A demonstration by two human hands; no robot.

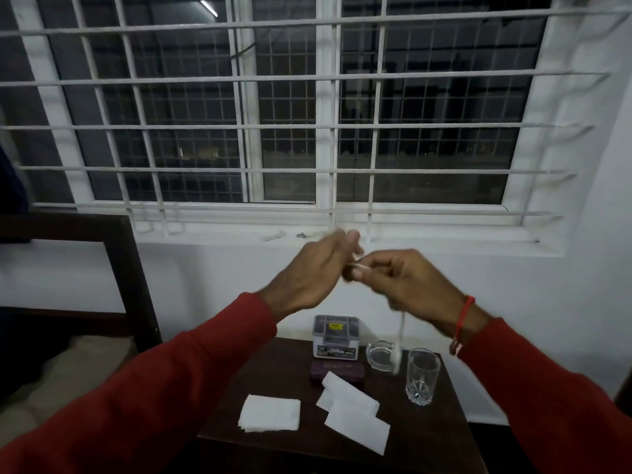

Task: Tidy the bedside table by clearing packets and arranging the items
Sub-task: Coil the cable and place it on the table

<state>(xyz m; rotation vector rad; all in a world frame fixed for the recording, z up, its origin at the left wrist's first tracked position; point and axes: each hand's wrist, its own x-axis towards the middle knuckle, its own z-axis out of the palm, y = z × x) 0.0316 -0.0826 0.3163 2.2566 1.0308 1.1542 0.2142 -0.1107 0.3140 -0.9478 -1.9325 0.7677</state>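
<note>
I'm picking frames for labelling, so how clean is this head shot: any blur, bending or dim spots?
Head view: both hands, left hand and right hand, are motion-smeared; window grille bars bow from the wide lens; the room is dim, night outside; the glass tumbler and white papers stay fairly sharp.

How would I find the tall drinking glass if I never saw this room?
Look under the barred window for the small dark bedside table. At its right edge stands the tall glass, clear and upright. The glass ashtray beside it is low and wide, and the white papers lie flat.
</note>
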